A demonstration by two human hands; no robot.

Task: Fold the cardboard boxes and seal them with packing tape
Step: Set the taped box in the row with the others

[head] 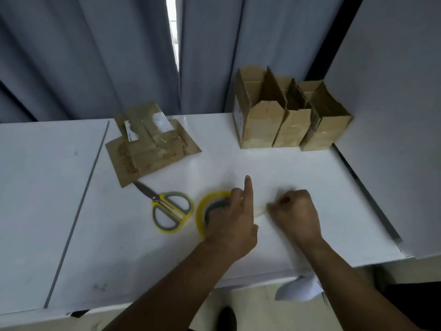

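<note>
A yellow roll of packing tape lies on the white table, and my left hand grips it, index finger pointing straight out. A short clear strip of tape stretches from the roll to my right hand, which pinches its end with curled fingers. Three folded cardboard boxes stand upright with open top flaps at the back right. A stack of flattened cardboard boxes lies at the back left of the hands.
Yellow-handled scissors lie just left of the tape roll, blades pointing at the flat cardboard. Grey curtains hang behind the table. A wall panel borders the right side. A seam runs down the table's left part.
</note>
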